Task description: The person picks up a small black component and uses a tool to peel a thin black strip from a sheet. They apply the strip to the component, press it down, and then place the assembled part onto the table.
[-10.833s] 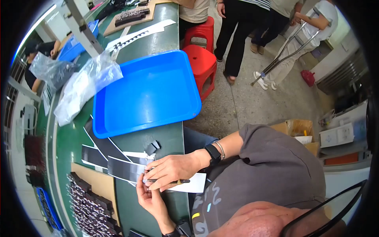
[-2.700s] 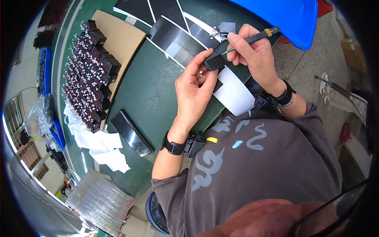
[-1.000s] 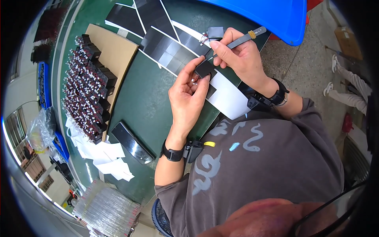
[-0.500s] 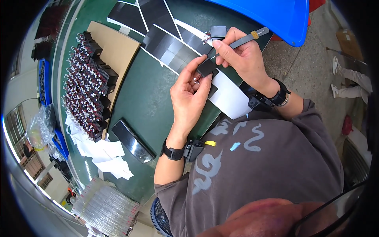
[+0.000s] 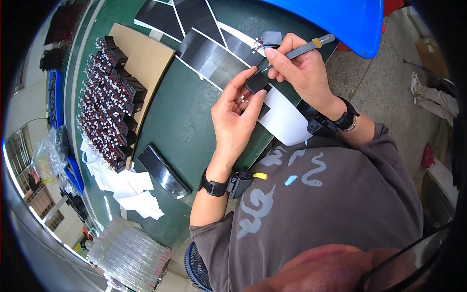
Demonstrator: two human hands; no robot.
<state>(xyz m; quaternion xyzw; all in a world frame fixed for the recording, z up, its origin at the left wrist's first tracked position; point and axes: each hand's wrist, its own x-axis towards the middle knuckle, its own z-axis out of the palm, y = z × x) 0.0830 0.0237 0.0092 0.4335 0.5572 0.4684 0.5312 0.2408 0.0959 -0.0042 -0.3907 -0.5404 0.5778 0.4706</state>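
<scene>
My left hand (image 5: 232, 113) pinches a small black battery pack (image 5: 257, 83) between thumb and fingers; its thin wires and white plug hang by the palm. In my right hand (image 5: 302, 68) is a pair of dark grey tweezers (image 5: 305, 48) with a tan band around its upper end. The tweezers' tips come to the pack's upper edge; whether they grip anything is too small to tell. Beyond my hands, a second wired pack (image 5: 272, 38) lies on the table. Under and beside them spread white-edged sheets of black adhesive pieces (image 5: 212, 61), one sheet bared to white backing (image 5: 287, 119).
Many wired packs (image 5: 104, 102) stand in rows on a cardboard sheet (image 5: 146, 53) at the left. Nearer lie a black phone (image 5: 164, 171) and crumpled white paper (image 5: 138, 194). A blue tray (image 5: 335, 19) overhangs the far right. Stacked clear plastic trays (image 5: 131, 255) stand lower left.
Both hands have shifted very slightly right with the pack and tweezers, as the view moved a little. Both grips are the same.
</scene>
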